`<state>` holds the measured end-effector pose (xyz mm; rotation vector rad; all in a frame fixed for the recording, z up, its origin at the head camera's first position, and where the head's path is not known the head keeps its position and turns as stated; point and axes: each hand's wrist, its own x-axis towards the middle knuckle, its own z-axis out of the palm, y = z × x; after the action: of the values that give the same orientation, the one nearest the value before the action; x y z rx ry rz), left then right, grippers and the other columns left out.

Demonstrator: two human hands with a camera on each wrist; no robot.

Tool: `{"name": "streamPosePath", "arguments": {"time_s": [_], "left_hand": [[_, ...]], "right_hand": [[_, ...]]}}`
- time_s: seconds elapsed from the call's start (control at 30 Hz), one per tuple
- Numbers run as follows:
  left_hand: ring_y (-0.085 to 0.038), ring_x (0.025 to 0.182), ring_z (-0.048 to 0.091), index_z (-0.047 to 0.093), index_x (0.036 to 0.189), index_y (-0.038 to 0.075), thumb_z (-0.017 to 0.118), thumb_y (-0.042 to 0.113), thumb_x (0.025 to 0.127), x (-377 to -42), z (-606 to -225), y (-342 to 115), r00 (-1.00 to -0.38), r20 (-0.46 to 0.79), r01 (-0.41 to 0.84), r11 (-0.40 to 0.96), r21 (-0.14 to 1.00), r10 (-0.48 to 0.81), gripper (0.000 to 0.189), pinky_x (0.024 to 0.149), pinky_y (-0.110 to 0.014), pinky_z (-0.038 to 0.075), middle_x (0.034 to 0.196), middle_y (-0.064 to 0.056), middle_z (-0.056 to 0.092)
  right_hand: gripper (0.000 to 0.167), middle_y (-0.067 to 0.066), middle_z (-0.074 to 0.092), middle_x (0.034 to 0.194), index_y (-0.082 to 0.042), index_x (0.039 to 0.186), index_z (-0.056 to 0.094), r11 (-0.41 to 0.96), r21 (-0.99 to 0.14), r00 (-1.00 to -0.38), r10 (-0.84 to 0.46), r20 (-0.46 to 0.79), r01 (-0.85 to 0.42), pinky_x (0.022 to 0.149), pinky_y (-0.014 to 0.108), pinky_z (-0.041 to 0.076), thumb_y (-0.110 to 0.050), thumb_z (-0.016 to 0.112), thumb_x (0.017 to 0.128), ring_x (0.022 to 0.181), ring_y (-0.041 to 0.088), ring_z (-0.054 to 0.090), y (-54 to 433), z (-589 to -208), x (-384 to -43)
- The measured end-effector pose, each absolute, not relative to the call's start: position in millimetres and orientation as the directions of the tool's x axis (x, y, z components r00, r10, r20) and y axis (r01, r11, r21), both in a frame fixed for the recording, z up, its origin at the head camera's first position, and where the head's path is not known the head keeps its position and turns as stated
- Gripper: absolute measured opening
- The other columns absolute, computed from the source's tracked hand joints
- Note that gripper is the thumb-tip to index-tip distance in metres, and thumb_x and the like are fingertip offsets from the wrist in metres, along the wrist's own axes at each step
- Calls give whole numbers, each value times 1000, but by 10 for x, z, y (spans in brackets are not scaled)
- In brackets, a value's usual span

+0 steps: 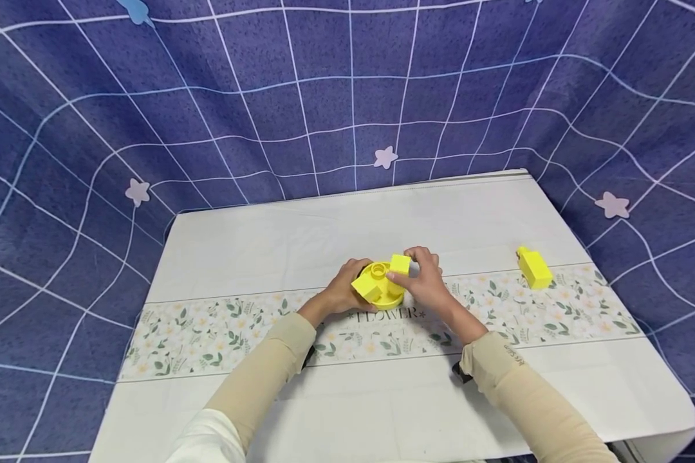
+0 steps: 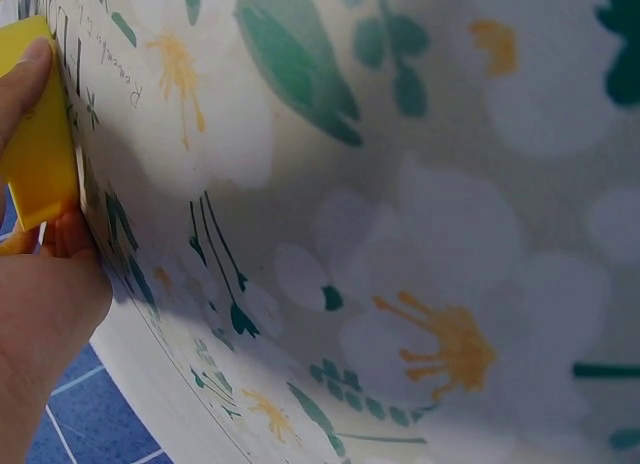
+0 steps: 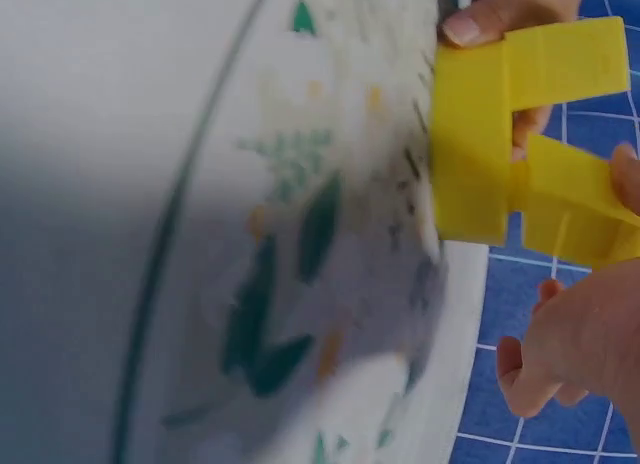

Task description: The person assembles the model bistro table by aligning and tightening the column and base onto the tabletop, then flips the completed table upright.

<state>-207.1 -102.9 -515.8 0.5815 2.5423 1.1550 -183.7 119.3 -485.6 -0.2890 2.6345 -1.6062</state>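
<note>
A round yellow base with a raised ring socket sits at the table's middle. My left hand grips its left rim; the left wrist view shows the thumb over the yellow side. A rectangular yellow block stands on the base near that hand. Between thumb and fingers, my right hand holds a second yellow block at the base's right side. In the right wrist view this block has its narrow neck right at the base, slightly tilted.
Another yellow block with a narrow neck lies to the right on the table. A flowered runner crosses the white tablecloth. Behind and at both sides hangs a blue gridded curtain.
</note>
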Motion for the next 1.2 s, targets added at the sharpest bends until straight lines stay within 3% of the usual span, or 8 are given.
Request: {"name": "streamPosePath", "arguments": {"time_s": [0.13,0.37,0.53,0.67,0.8,0.93,1.03,1.2], "left_hand": [[-15,122,39,44,139,24,94,30,58,-2070,-5149,-1023,-878,-96,235,598,766,469,96,110,-39,30,130,3,44],[-13,121,39,44,138,24,95,28,57,-2082,-5146,-1024,-878,-86,242,593,768,471,96,110,-37,30,129,4,44],[-13,121,39,43,139,24,95,28,57,-2088,-5150,-1019,-876,-91,239,591,771,473,97,111,-37,29,129,4,44],[-13,119,40,43,139,25,95,27,57,-2084,-5134,-1014,-879,-98,232,599,767,466,97,110,-36,29,128,4,44],[-13,119,40,42,140,26,94,28,58,-2087,-5132,-1013,-882,-105,233,618,751,459,98,110,-35,30,129,4,44],[-13,120,40,42,140,25,94,28,58,-2091,-5143,-1014,-882,-106,232,618,751,459,98,110,-35,29,129,4,43],[-12,120,39,42,139,25,94,28,58,-2093,-5156,-1019,-880,-105,231,610,758,463,97,111,-36,29,129,4,44],[-11,120,38,43,138,25,94,28,58,-2093,-5173,-1026,-880,-108,228,612,758,462,96,110,-35,29,129,6,44]], "right_hand": [[48,12,40,129,-8,117,43,486,-867,-985,-168,34,-113,100,56,19,-35,71,88,120,32,27,1208,-4867,-1834],[52,6,19,155,-20,143,44,395,-903,-921,-389,2,-169,105,68,13,-31,60,95,140,33,7,1448,-4732,-1934],[35,7,29,151,-14,123,58,348,-930,-924,-381,-22,-122,107,67,15,-25,68,91,140,32,11,1508,-4711,-1978],[38,10,38,138,-8,103,46,395,-911,-959,-283,2,-118,107,60,18,-28,74,86,129,30,22,1411,-4756,-1921],[45,15,35,138,-6,100,36,471,-858,-959,-271,79,-204,103,57,14,-31,72,87,126,32,24,1312,-4776,-1830],[49,16,23,147,-7,124,42,490,-825,-927,-361,102,-282,101,60,11,-27,70,89,131,35,17,1349,-4741,-1808],[58,12,15,154,-17,143,41,451,-844,-885,-461,58,-290,104,66,10,-25,67,91,137,35,10,1483,-4692,-1854],[49,7,17,158,-16,139,52,371,-900,-819,-573,-29,-227,103,71,16,-20,66,92,140,34,5,1679,-4655,-1945]]}}
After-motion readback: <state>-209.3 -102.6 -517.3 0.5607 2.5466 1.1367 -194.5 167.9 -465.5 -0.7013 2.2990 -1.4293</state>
